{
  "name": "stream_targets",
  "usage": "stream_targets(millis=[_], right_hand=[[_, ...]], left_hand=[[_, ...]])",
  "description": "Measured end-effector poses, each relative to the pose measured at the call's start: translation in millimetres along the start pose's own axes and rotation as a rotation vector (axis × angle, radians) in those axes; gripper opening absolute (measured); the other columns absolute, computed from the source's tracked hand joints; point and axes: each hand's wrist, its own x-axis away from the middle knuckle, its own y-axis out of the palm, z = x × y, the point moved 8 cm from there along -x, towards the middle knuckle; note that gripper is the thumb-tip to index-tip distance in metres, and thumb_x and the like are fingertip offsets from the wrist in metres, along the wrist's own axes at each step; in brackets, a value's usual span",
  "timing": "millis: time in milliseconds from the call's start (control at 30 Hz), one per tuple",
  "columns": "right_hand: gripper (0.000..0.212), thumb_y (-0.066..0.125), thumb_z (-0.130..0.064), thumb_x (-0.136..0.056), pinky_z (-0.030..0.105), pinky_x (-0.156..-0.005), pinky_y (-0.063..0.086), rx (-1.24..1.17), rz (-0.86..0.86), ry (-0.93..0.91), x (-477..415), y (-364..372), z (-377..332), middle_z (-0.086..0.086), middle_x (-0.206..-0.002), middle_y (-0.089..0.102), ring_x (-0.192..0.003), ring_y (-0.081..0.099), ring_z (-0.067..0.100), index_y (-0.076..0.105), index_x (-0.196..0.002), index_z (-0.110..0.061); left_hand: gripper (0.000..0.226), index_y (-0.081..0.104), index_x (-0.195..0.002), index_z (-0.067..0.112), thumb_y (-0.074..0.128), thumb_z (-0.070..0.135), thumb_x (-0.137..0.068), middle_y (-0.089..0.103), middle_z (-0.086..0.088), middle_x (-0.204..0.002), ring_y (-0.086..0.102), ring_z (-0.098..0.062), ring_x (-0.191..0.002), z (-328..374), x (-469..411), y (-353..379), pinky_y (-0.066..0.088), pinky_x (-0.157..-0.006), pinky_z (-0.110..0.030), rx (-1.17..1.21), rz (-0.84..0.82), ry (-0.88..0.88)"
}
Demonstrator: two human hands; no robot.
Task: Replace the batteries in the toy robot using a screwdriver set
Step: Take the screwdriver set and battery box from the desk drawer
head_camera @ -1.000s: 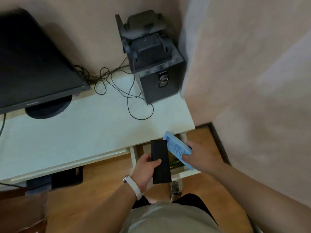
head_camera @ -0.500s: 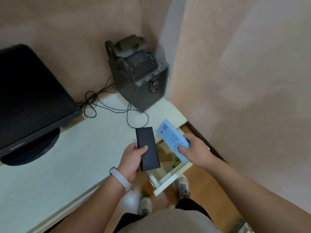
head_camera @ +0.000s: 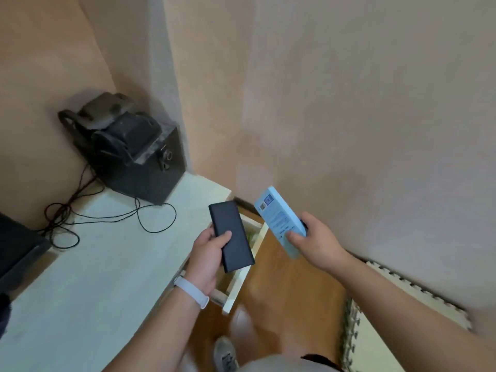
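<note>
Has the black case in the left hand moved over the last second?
Yes. The black case has risen from the open drawer to desk-edge level.

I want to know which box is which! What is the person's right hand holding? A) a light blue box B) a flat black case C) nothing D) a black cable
A: the right hand grips the light blue box, held up over the open drawer, while the left hand holds the flat black case.
</note>
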Motion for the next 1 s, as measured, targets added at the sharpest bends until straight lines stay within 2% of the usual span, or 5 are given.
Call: stream_targets(millis=[67,433,600,767,1000], right_hand=[[0.014,0.061,-0.03,-0.087,0.032,-0.058,0.053,-0.05,0.056,0.042,15,-21,19,-0.007,-0.09,0.062,-0.078,0.063,0.016,0.053,-0.097,-0.025],[0.021,0.062,-0.031,-0.085,0.041,-0.072,0.058,-0.285,0.363,0.287,176,-134,169,-0.007,-0.093,0.066,-0.083,0.065,0.013,0.057,-0.105,-0.025],[0.017,0.061,-0.026,-0.088,0.031,-0.059,0.055,-0.391,0.535,0.406,295,-183,256,-0.008,-0.093,0.063,-0.078,0.063,0.01,0.056,-0.105,-0.028],[0.012,0.06,-0.031,-0.085,0.047,-0.065,0.058,-0.427,0.735,0.526,420,-222,332,-0.003,-0.088,0.065,-0.079,0.065,0.022,0.056,-0.095,-0.026],[0.012,0.06,-0.034,-0.084,0.049,-0.069,0.058,-0.513,0.944,0.649,567,-250,393,-0.005,-0.09,0.065,-0.081,0.066,0.021,0.055,-0.093,-0.03]], left_hand=[[0.008,0.062,-0.103,0.014,0.061,0.015,-0.095,0.072,-0.007,-0.1,0.069,-0.025,-0.092,-2,7,27,0.054,-0.068,-0.037,-0.042,-0.064,0.005],[0.013,0.066,-0.106,0.013,0.064,0.015,-0.094,0.074,-0.007,-0.102,0.071,-0.021,-0.093,-61,96,210,0.058,-0.078,-0.041,-0.294,-0.385,0.036],[0.013,0.064,-0.105,0.009,0.064,0.013,-0.093,0.074,-0.011,-0.105,0.07,-0.027,-0.098,-122,180,294,0.056,-0.089,-0.048,-0.411,-0.532,0.004],[0.012,0.062,-0.105,0.008,0.063,0.015,-0.095,0.072,-0.011,-0.105,0.07,-0.025,-0.097,-175,274,379,0.059,-0.079,-0.041,-0.584,-0.713,0.096],[0.011,0.061,-0.104,0.01,0.063,0.013,-0.094,0.073,-0.009,-0.104,0.07,-0.024,-0.094,-251,393,468,0.057,-0.079,-0.039,-0.686,-0.957,0.11]])
